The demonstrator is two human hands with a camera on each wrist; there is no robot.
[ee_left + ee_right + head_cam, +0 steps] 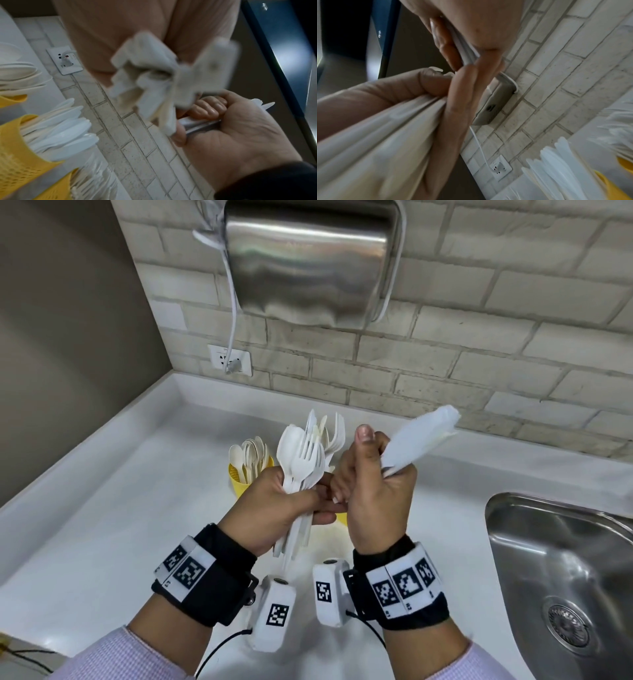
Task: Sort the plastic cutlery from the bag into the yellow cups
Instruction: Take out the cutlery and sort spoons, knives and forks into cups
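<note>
My left hand [303,503] grips a bundle of white plastic forks and spoons [303,458] by the handles, heads up, above the counter. Beside it my right hand [375,463] grips a second white bundle [419,438], motion-blurred, so its kinds are unclear. The two hands touch. Behind my left hand stands a yellow cup [238,482] holding spoons [248,455]. A sliver of another yellow cup [341,518] shows between the hands. The left wrist view shows my left hand [197,121] and a yellow cup [15,148] of white knives. The right wrist view shows my right hand's fingers [462,108] round its bundle [376,135].
A steel sink [561,570] sits at the right of the white counter [120,508]. A steel hand dryer [308,261] hangs on the brick-tile wall, its cord plugged into a socket [230,360]. A beige wall closes the left side.
</note>
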